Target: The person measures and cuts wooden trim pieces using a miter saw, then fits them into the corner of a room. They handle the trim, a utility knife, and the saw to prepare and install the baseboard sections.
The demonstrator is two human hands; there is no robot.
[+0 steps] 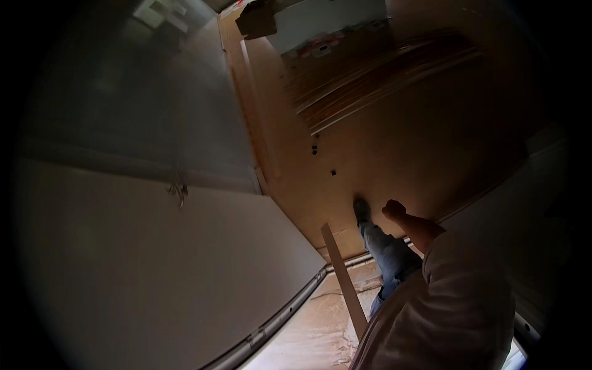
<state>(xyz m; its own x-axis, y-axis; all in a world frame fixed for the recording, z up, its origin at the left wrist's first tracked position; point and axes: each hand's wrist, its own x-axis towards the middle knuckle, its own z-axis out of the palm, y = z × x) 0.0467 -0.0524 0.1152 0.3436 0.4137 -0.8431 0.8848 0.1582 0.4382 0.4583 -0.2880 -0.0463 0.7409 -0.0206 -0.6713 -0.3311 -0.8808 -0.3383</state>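
My right hand (394, 209) hangs out ahead of my body over the brown floor, its fingers curled into a fist with nothing visible in them. Close to it, my foot in a dark shoe (362, 211) is stepped forward. A long, narrow flat strip (343, 277), like a board or piece of trim, slants out from beside my torso across the doorway sill. Its lower end is hidden by my shirt. My left hand does not show, so what holds the strip cannot be seen.
A pale door (166, 259) with a metal handle (179, 193) stands at the left. On the brown floor (401, 154) ahead lie long strips in a bundle (376, 80), small dark pieces (333, 172) and a whitish box or panel (330, 24). A raised sill (357, 260) crosses the doorway.
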